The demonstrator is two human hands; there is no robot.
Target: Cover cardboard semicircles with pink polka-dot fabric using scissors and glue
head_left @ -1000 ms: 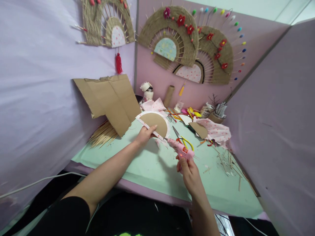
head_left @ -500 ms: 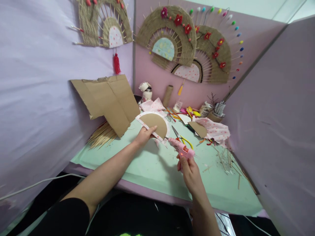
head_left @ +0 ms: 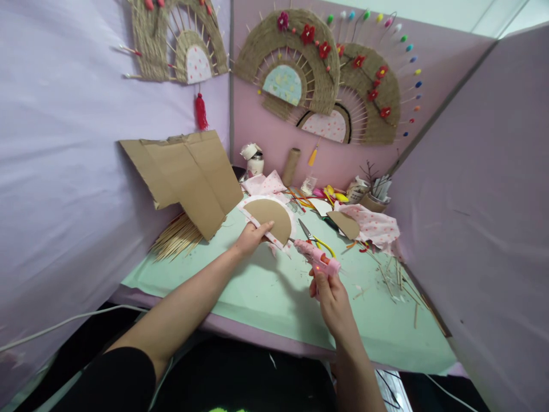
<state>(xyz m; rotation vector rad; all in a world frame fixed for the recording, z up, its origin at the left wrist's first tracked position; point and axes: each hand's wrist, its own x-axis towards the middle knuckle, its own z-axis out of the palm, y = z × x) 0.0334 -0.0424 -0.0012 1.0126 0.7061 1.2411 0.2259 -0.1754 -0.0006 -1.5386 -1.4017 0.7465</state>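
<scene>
My left hand [head_left: 251, 237] is closed on the straight lower edge of a cardboard half-disc [head_left: 269, 216] backed with pink dotted fabric, holding it tilted above the green mat [head_left: 266, 292]. My right hand [head_left: 332, 300] grips a pink glue gun [head_left: 318, 260] by its handle. The gun's nozzle points left toward the half-disc's lower right corner, a short gap away. A red light shows on the gun's body.
Scissors with yellow handles [head_left: 315, 237] lie just behind the gun. Folded cardboard sheets [head_left: 189, 171] lean at left over a pile of thin sticks [head_left: 178, 237]. Pink dotted fabric [head_left: 375, 226], a second cardboard piece [head_left: 343, 224] and loose sticks sit at right. Woven fans [head_left: 295, 63] hang on the walls.
The glue gun's nozzle has drawn back slightly to the right, away from the half-disc's edge. My left hand keeps its hold; the view shifted a little.
</scene>
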